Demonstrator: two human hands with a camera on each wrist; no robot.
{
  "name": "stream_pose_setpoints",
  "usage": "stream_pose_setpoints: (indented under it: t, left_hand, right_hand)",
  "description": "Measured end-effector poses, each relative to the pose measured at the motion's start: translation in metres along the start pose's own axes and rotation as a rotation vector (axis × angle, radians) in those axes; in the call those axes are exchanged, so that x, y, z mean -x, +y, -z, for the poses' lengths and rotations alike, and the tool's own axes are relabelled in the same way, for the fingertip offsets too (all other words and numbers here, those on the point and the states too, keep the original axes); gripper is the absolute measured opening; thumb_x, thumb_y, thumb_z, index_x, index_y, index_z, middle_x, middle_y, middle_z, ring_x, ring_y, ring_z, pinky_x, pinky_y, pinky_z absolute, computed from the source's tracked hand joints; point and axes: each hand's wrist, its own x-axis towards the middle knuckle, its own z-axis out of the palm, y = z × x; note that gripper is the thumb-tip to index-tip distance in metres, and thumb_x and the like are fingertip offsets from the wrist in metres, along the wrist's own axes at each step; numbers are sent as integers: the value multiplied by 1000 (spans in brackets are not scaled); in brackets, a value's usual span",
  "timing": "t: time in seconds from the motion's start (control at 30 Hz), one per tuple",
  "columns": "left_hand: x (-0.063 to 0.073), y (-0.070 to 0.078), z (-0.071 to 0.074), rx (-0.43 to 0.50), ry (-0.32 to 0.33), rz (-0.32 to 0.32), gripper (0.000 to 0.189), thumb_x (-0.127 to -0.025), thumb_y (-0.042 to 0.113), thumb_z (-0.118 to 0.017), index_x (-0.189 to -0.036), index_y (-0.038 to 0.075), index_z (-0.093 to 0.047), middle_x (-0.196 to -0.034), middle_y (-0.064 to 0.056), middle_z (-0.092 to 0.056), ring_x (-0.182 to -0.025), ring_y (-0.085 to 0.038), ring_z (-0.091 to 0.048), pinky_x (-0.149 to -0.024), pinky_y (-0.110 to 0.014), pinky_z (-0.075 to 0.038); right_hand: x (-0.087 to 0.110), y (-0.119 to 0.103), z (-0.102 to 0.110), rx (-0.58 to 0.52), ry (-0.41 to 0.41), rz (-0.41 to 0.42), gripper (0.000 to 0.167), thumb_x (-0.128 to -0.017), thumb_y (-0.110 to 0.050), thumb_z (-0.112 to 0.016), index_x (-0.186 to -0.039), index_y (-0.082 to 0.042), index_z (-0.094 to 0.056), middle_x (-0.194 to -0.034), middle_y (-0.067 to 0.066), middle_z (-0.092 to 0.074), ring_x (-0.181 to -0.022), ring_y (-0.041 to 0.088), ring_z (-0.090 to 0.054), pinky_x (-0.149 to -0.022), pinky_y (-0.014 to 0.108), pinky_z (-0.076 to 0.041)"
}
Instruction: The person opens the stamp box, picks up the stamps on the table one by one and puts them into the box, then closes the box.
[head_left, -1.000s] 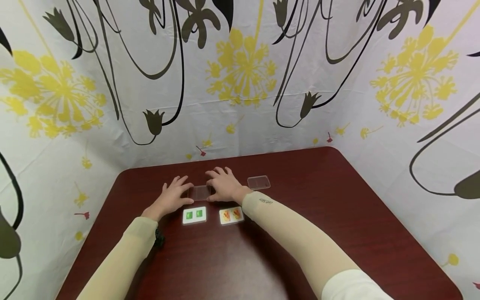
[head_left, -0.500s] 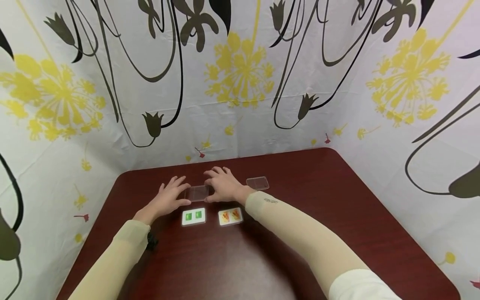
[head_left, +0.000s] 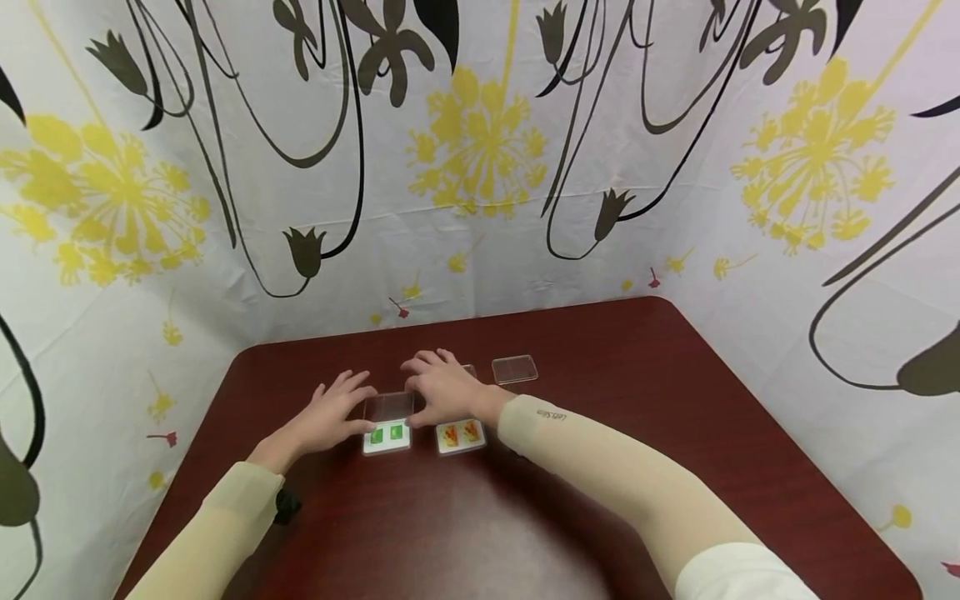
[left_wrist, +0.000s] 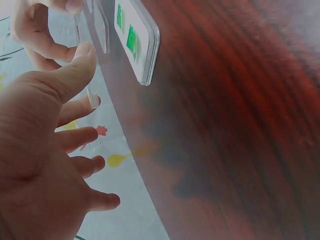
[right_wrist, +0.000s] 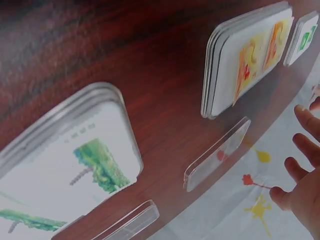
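Note:
A clear plastic lid [head_left: 392,407] is held between my two hands, just above or against the far edge of a white box with two green pictures [head_left: 387,437]. My left hand [head_left: 330,414] pinches its left end between thumb and index finger, the other fingers spread, as the left wrist view shows. At the opposite end my right hand [head_left: 444,392] grips with thumb and fingers. Whether the lid touches the box, I cannot tell. Beside it sits a white box with orange pictures [head_left: 461,436].
Another clear lid [head_left: 515,369] lies at the back right, and one more is partly hidden behind my right hand. A third white box with tree pictures [right_wrist: 70,160] shows in the right wrist view. Patterned cloth [head_left: 480,275] borders the dark red table [head_left: 615,400].
Both hands have brought the clear lid nearer to me, from behind the green-picture box to its far edge. Part of another lid has come into sight behind the right hand.

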Motion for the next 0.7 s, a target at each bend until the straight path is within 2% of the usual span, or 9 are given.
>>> stream_pose_setpoints:
  t: [0.27,0.7]
  left_hand:
    - [13,1,-9,1,-38,-9,60,-91,37,-75,-141,8,-57,-158,-21,-33,-147,-49,-16,-103,-80,-13]
    - [19,-2,-21,-12,-75,11,62,-93,42,-71,-142,7,-54,-157,-21,-35,-148,-48,-15,-104,-79,-15]
  right_hand:
    - [3,-11,-4,-5,-49,32,49,-82,-66,-70,-108,-26,-75,-150,-2,-46,-142,24,-33,-113,58,-25]
    - [1,-20,-18,34,-81,38,44,-81,-66,-70,-105,-30,-74,-148,-4,-48,-140,22,-35,-113,58,-25]
